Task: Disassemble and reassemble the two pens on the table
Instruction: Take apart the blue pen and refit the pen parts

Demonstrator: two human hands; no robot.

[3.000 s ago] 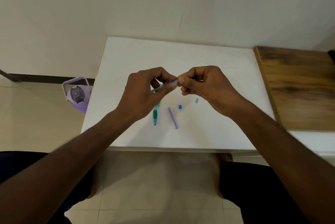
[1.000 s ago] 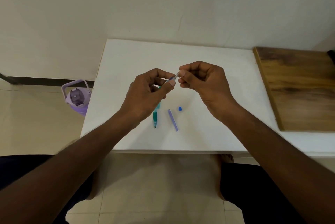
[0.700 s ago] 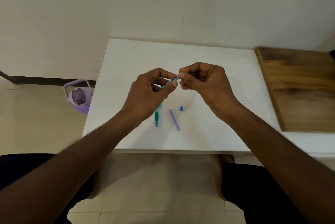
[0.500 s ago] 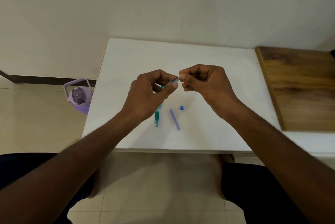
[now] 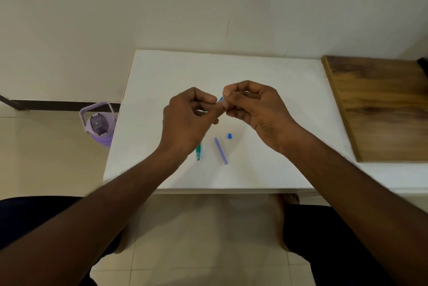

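Observation:
My left hand (image 5: 185, 121) and my right hand (image 5: 252, 107) meet above the middle of the white table (image 5: 266, 72). Between their fingertips they pinch a thin blue pen part (image 5: 220, 100), of which only a short bit shows. On the table below lie a green pen (image 5: 198, 153), partly hidden under my left hand, a lilac pen barrel (image 5: 220, 150) and a small blue cap piece (image 5: 229, 136).
A wooden board (image 5: 379, 105) lies on the table's right side. A purple water bottle (image 5: 98, 123) stands on the tiled floor to the left of the table. My knees are under the table's near edge.
Both hands have stayed together over the table and drifted slightly. The small blue piece that lay at the far right three seconds ago is gone from the table.

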